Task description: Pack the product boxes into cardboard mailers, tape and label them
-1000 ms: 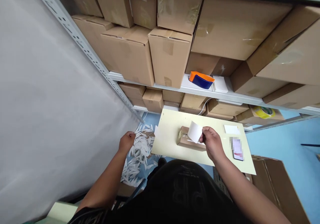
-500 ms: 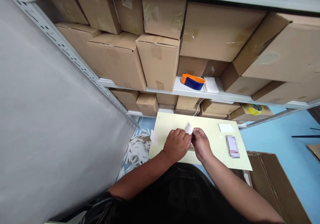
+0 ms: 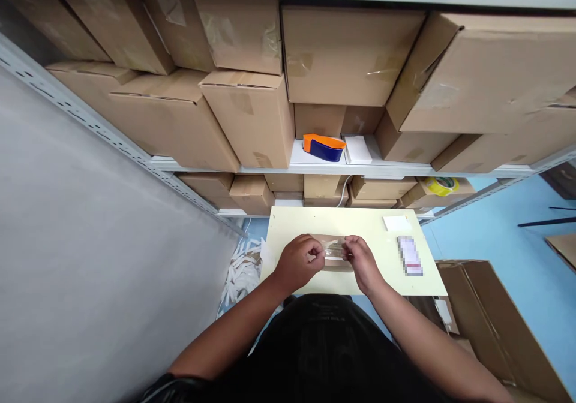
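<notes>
**Label goes down on small parcel at packing table**

Both hands have dropped since half a second ago, when they held a white slip raised between them; now the left hand [image 3: 297,261] and right hand [image 3: 361,261] sit low on the small brown cardboard parcel [image 3: 333,250], which lies on the pale yellow rectangular table [image 3: 315,220], near its front edge. Each hand's fingertips are pinched together on one end of the white paper label [image 3: 335,253], stretched across the parcel's top between them. Doing this well likely means keeping the strip taut and level, then pressing from the middle outward so no crease forms. The parcel lies directly under and between the two hands, touching both. Right of the parcel on the table rest a white card [image 3: 396,223] and a blurred phone [image 3: 409,255]; left of the table, white paper scraps [image 3: 240,271] litter the floor.
</notes>
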